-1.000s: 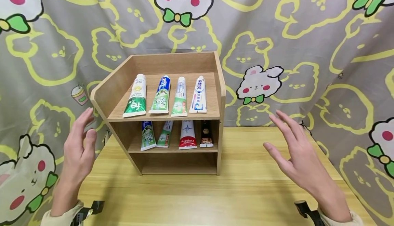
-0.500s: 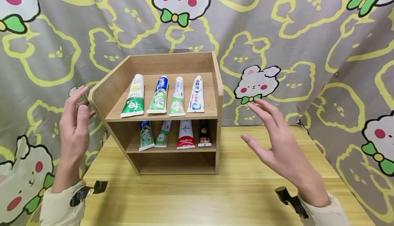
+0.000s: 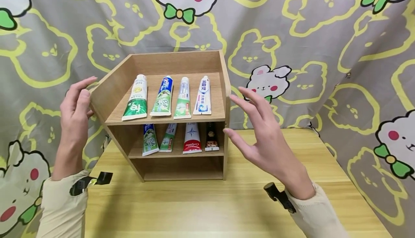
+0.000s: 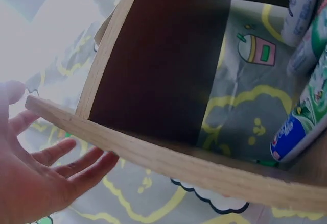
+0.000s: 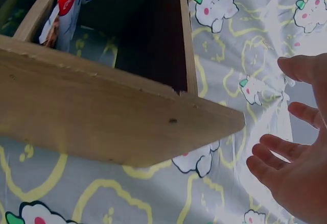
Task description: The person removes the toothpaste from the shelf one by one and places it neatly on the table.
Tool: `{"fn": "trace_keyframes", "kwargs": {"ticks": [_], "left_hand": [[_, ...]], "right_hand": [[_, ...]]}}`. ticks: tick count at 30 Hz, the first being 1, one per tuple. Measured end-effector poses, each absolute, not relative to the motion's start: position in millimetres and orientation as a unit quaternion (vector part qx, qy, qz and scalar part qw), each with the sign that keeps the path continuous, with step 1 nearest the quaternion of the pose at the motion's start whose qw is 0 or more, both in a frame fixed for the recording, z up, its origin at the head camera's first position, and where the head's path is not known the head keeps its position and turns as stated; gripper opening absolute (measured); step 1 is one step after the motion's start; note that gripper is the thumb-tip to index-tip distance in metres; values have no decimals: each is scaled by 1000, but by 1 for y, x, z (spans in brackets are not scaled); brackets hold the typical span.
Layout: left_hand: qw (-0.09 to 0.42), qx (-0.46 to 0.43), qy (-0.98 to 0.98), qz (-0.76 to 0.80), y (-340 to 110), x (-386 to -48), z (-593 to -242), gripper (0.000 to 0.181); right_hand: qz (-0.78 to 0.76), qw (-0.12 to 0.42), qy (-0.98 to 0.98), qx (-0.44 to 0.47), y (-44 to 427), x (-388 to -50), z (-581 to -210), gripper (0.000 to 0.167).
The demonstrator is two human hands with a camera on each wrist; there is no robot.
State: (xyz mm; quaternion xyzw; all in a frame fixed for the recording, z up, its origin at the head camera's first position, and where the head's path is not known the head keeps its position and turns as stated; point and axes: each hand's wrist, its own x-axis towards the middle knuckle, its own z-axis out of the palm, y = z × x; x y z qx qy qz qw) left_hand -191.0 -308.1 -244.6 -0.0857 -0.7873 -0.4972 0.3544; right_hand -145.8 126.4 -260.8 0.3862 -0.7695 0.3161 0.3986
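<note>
A small wooden shelf rack (image 3: 176, 61) stands on the table, with toothpaste tubes on its upper two levels. Up top lie a green-and-white tube (image 3: 136, 101), a blue-and-green tube (image 3: 162, 97) and two slimmer ones. A red-and-white Colgate tube (image 3: 192, 139) and a black tube (image 3: 212, 137) lie among those below. My left hand (image 3: 74, 117) is at the rack's left side panel, fingers extended; in the left wrist view the fingertips meet the panel's edge (image 4: 127, 152), though contact is unclear. Beside the right panel, my right hand (image 3: 262, 133) has its fingers spread, apart from the wood in the right wrist view.
The rack's bottom level (image 3: 183, 167) holds no tubes. Wooden tabletop (image 3: 194, 209) extends in front of the rack and to its right. A patterned grey curtain (image 3: 311, 43) hangs behind and at both sides.
My right hand has moved left, close to the rack's right panel. The left hand has risen and come up to the left panel. The view has shifted slightly; the tubes keep their places.
</note>
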Motion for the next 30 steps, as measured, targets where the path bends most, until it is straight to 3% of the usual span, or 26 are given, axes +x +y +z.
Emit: {"fn": "trace_keyframes", "kwargs": {"ticks": [12,22,30], "left_hand": [[311,-151,-669,-658,-311,-211,-249,41],[304,-139,-669,-664,-311,-212,-249,38],[300,-130,-686,-650,-315,-212,-248,37]], "right_hand": [[281,393,-776,406,97,-171,-240,65],[270,399,-758,439,77,-177,-224,59],[259,380,-790,406,46,-181,-228,54]]}}
